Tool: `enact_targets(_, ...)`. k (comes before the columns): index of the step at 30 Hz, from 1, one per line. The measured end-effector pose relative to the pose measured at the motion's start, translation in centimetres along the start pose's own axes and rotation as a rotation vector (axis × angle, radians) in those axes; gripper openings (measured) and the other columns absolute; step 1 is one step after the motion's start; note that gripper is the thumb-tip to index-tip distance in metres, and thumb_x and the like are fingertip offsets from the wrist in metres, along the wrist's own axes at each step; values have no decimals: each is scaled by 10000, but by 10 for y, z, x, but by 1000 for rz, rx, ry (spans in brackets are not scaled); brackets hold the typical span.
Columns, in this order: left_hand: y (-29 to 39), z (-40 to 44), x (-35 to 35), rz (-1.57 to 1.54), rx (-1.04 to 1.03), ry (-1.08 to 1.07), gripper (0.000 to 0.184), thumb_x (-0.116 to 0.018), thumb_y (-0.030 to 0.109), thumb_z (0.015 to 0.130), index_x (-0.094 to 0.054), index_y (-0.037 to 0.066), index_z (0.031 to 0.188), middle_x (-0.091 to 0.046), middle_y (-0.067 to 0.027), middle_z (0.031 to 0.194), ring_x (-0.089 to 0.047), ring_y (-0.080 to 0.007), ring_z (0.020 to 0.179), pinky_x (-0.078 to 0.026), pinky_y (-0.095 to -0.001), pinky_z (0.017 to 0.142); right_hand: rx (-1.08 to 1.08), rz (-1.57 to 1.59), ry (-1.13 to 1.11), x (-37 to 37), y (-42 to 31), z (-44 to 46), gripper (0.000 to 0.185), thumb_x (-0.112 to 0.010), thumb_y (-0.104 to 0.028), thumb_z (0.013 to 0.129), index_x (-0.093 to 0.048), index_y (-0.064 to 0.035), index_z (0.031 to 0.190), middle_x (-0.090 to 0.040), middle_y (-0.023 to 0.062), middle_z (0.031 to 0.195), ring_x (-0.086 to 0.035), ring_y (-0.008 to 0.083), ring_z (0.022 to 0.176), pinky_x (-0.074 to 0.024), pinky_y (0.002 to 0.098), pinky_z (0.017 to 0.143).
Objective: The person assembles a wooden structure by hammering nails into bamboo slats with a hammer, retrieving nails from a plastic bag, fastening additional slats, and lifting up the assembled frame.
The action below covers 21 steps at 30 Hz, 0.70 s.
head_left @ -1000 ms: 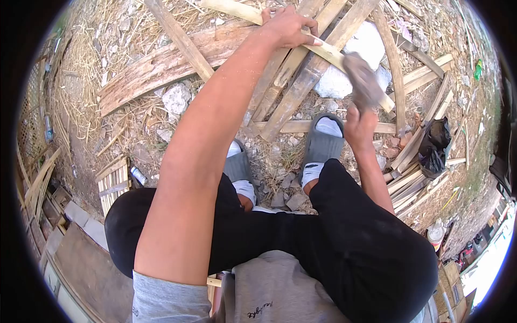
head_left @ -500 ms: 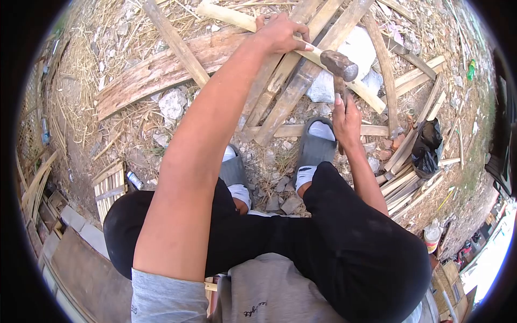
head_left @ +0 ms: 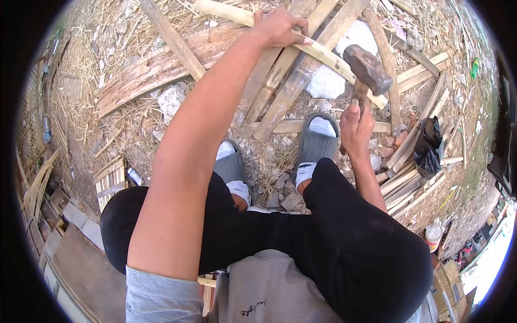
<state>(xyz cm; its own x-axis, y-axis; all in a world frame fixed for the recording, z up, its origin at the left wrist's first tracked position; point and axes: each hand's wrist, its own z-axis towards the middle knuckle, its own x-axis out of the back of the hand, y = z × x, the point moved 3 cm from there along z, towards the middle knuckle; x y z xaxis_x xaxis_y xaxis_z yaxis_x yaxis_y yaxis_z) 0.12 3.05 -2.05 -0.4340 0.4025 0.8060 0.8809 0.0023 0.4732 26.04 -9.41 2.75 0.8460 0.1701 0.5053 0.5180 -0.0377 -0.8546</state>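
My left hand (head_left: 281,28) is closed around a long pale strip of wood (head_left: 331,60), which slants from upper left down to the right. The strip lies across several weathered boards (head_left: 291,91) on the ground. In my right hand (head_left: 357,126) is a hammer with a heavy, rusty metal head (head_left: 369,70) and a short wooden handle. Its head is raised above the right part of the strip and hides some of it. A white stone block (head_left: 326,83) sits beneath the strip.
My feet in grey slides (head_left: 319,142) stand just below the boards. A wide rough plank (head_left: 156,67) lies to the left. At right are a black plastic bag (head_left: 428,145) and a pile of wood strips (head_left: 406,191). Rubble and straw cover the ground.
The hammer has risen toward the camera and moved right, away from the strip, with my right hand shifting slightly right. My left hand keeps its hold on the strip, almost unmoved.
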Motion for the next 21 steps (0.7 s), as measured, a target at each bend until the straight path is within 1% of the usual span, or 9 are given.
enact_targets(3, -2, -1, 4, 7, 18, -6, 387, -670, 679, 777, -699, 406, 1050, -532, -148, 1262, -413, -308, 1332, -134, -568, 1096, 60, 14, 24, -9, 14, 9, 310, -518, -240, 1014, -554, 36, 1152, -581, 189, 653, -579, 353, 559, -457, 412, 552)
enact_targets(7, -1, -2, -3, -2, 11, 19, 374, -675, 673, 778, -704, 408, 1039, -529, -152, 1267, -422, -317, 1320, -163, -548, 1075, 5, -332, -135, -21, 23, 17, 325, -527, -287, 1012, -551, 28, 1085, -566, 225, 635, -611, 413, 608, -458, 464, 584)
enact_targets(8, -4, 0, -2, 0, 10, 38, 369, -675, 672, 779, -704, 410, 1036, -529, -153, 1266, -423, -318, 1317, -171, -542, 1070, -1, -274, -132, -16, 23, 17, 331, -524, -293, 1012, -545, 36, 1050, -565, 233, 636, -609, 446, 628, -451, 487, 593)
enact_targets(11, -4, 1, 1, 22, 10, 27, 366, -675, 668, 782, -705, 407, 1037, -534, -153, 1253, -429, -318, 1309, -188, -535, 1054, 0, -112, -75, 0, 17, 20, 347, -532, -301, 1012, -540, 44, 1042, -543, 220, 615, -595, 409, 585, -447, 478, 581)
enact_targets(12, -4, 1, 1, 1, 7, 21, 363, -674, 667, 785, -706, 407, 1035, -542, -147, 1235, -422, -316, 1312, -190, -536, 1052, 32, -70, -64, 9, 13, 20, 358, -529, -325, 1020, -543, 33, 1035, -551, 142, 599, -567, 273, 521, -436, 394, 525)
enact_targets(15, -1, -1, 4, -27, 19, 16, 362, -679, 651, 790, -716, 369, 1014, -537, -147, 1190, -453, -276, 1272, -145, -529, 1093, -133, 164, -154, 33, -7, 21, 350, -521, -341, 1030, -541, 7, 1057, -526, 43, 594, -474, 136, 467, -379, 291, 452)
enact_targets(16, -1, -1, 3, -14, 27, 16, 362, -678, 652, 790, -716, 369, 1014, -539, -144, 1186, -454, -276, 1269, -145, -531, 1093, -265, 275, -201, 35, -16, 17, 371, -477, -402, 1041, -526, -35, 1034, -449, -30, 577, -387, 78, 413, -312, 230, 389)
enact_targets(19, 1, 0, 6, -7, 22, 21, 363, -675, 653, 791, -716, 368, 1012, -541, -140, 1179, -456, -279, 1266, -144, -538, 1090, -706, 711, -206, 26, -11, 3, 409, -430, -466, 1042, -497, -67, 982, -358, -48, 554, -316, 77, 372, -282, 234, 339)
enact_targets(21, 0, -2, 5, -44, -4, 17, 365, -672, 653, 793, -716, 364, 1010, -540, -141, 1179, -455, -283, 1266, -145, -544, 1086, -798, 992, -154, 13, 2, 1, 432, -388, -510, 1041, -471, -100, 934, -321, -57, 548, -289, 54, 358, -254, 222, 310)
